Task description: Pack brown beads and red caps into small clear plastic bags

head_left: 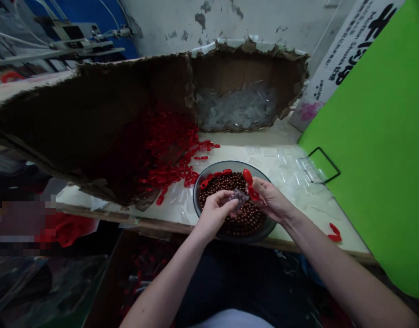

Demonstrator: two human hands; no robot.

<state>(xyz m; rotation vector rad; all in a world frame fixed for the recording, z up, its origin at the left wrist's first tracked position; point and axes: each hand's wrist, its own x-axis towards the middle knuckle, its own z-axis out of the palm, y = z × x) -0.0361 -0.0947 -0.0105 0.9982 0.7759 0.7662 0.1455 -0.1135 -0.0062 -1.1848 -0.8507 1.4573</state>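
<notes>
A grey bowl (197, 200) full of small brown balls (242, 224) stands at the table's front edge. Over its middle, my left hand (219, 207) pinches a small clear plastic case (239, 196); what is inside the case is hard to make out. Close to its right, my right hand (268, 198) is closed on a red plastic piece (247, 176) that sticks up from the fingers. More red pieces (227, 172) lie on the balls along the bowl's back left rim.
A torn cardboard box (189, 82) holds a heap of red pieces (161, 141) on the left and clear plastic pieces (237, 109) on the right. Clear cases (282, 157) and a red piece (335, 233) lie on the table. A green panel (376, 150) borders the right.
</notes>
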